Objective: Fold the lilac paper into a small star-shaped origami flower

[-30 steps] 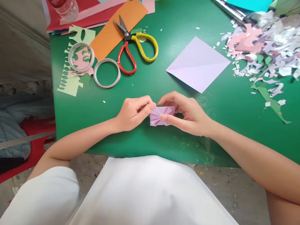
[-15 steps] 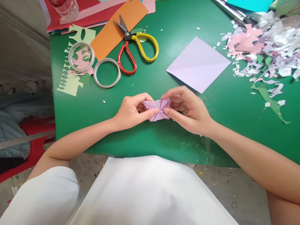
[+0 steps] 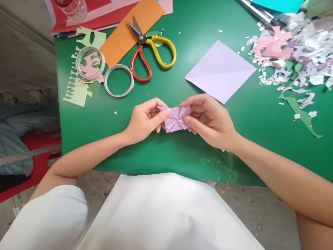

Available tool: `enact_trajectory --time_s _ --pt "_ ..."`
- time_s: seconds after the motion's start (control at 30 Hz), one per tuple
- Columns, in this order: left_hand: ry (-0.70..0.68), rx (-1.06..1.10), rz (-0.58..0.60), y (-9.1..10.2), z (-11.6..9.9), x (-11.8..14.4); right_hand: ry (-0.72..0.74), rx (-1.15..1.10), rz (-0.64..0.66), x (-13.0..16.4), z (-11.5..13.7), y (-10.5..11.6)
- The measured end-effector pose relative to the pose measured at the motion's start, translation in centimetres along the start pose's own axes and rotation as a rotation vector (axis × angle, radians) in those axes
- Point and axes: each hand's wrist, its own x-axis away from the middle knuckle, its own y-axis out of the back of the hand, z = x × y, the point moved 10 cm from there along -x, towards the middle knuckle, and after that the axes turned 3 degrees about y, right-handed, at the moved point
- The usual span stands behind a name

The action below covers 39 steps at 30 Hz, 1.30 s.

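Between my two hands is a small folded piece of lilac paper [image 3: 176, 121], its creases fanning out from the middle. My left hand [image 3: 145, 119] pinches its left corner, the thumb lying on top. At the right edge, my right hand [image 3: 212, 119] grips it between thumb and fingers. Both hands hold it a little above the green table [image 3: 151, 152]; some fingertips are hidden behind the paper. Beyond my right hand lies a lilac paper square [image 3: 221, 71] with a diagonal crease.
Scissors [image 3: 142, 40] with red and yellow handles lie partly on an orange paper strip [image 3: 117, 41]. Left of them are two tape rings [image 3: 119, 93] and green paper scraps [image 3: 79, 93]. A heap of paper cuttings [image 3: 296, 52] covers the far right. A clear bottle [image 3: 75, 12] stands at back left.
My left thumb has slid from the centre of the folded paper to its upper left, so the middle creases show. The paper and hands have shifted slightly.
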Motion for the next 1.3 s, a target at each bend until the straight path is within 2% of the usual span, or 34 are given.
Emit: enact_trajectory --time_s 0.17,0.27,0.47,0.63,0.73,0.8,0.9,1.03,1.13,1.3 --pt "0.014 0.074 -0.05 0.6 0.5 -0.3 -0.01 -0.064 -0.025 0.0 -0.3 0.3" --pt "0.015 0.104 -0.038 0.5 0.7 -0.3 -0.022 -0.079 -0.023 0.0 -0.4 0.2" --pt "0.038 0.029 -0.045 0.7 1.0 0.0 -0.056 -0.021 -0.01 0.1 -0.5 0.2" --pt "-0.007 -0.013 -0.049 0.7 0.6 0.1 -0.041 -0.009 -0.008 0.2 -0.5 0.2" --pt "-0.057 -0.02 -0.015 0.3 0.2 0.3 -0.012 -0.005 0.017 0.3 -0.4 -0.1" --pt "-0.104 -0.062 0.05 -0.3 -0.2 0.6 0.021 0.018 0.058 0.3 -0.3 -0.5" --pt "-0.173 -0.207 0.138 -1.4 -0.7 1.0 0.083 0.071 0.124 0.5 0.0 -1.2" --pt "-0.223 -0.355 0.156 -1.8 -1.1 1.0 0.146 0.127 0.165 0.6 0.3 -1.6" --pt "-0.212 -0.343 0.176 -2.0 -1.0 0.9 0.188 0.164 0.157 0.6 0.7 -1.7" --pt "-0.208 -0.302 0.163 -1.9 -0.9 0.8 0.201 0.24 0.064 0.8 0.8 -1.3"
